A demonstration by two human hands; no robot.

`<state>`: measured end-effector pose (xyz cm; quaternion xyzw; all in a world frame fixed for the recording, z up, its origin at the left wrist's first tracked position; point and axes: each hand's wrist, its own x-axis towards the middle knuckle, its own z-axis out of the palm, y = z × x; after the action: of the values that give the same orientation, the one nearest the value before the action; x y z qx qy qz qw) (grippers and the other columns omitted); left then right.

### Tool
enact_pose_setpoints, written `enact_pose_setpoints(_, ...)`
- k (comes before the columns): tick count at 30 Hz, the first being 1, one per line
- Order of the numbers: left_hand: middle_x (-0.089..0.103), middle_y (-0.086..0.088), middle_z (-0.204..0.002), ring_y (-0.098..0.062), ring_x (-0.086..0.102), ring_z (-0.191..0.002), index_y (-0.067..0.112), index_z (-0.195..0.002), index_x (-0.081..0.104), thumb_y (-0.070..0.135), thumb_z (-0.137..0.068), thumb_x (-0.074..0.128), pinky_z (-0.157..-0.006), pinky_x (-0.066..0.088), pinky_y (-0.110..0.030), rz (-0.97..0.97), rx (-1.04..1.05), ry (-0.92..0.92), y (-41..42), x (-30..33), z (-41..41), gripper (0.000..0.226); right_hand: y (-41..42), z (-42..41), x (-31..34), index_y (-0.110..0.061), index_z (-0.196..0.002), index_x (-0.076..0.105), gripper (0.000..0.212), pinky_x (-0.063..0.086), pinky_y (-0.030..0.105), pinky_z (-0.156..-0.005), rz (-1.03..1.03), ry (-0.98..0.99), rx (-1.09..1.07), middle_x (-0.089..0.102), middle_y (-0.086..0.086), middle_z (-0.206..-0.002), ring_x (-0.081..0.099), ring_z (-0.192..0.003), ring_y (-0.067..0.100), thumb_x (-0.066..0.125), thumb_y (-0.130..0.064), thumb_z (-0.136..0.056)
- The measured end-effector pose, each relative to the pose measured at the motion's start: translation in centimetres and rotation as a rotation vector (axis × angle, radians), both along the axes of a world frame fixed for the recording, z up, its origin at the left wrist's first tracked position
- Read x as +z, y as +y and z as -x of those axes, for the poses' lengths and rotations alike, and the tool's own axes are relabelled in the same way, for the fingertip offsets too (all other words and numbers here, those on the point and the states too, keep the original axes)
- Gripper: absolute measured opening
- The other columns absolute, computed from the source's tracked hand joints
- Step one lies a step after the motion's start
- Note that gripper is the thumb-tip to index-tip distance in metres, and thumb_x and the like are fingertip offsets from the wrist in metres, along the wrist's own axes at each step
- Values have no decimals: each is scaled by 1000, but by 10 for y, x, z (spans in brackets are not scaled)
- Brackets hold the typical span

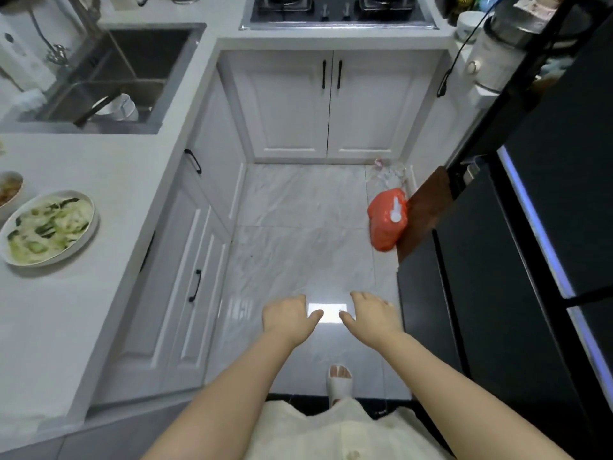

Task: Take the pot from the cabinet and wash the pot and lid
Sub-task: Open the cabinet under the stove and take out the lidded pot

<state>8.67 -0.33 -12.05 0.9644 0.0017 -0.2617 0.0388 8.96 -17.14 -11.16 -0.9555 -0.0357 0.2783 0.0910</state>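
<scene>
Both bare hands, left hand [288, 315] and right hand [371, 313], hang relaxed and empty over the floor, white panelled cabinet doors [328, 104] closed, pot unseen, so nothing is begun.

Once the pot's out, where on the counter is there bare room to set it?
Bare white counter runs between the sink and the plate of vegetables, and again nearer than that plate, toward the counter's near end. The far-left edge is crowded by the plate and a small bowl. The sink already holds a white container.
</scene>
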Motion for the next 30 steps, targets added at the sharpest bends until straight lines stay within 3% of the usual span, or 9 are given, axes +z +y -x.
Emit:
enact_pose_setpoints(13,65,-8,-118,-27,59,-109,15,-128,50,58,-91,33,-89,41,-35,-40,125,24,-17,1,-63,60,-10,-87,-9,-13,-134,41,53,36,42,-101,-24,67,101,49,9,-137,47,-125,29,41,-45,-93)
enact_pose_setpoints(30,67,-8,-113,-28,62,-106,13,-111,59,56,-92,35,-86,44,-34,10,-30,61,48,4,-237,52,57,-228,-5,-14,-131,46,52,39,40,-99,0,83,-84,56,8,-132,50,-122,28,39,-48,-93)
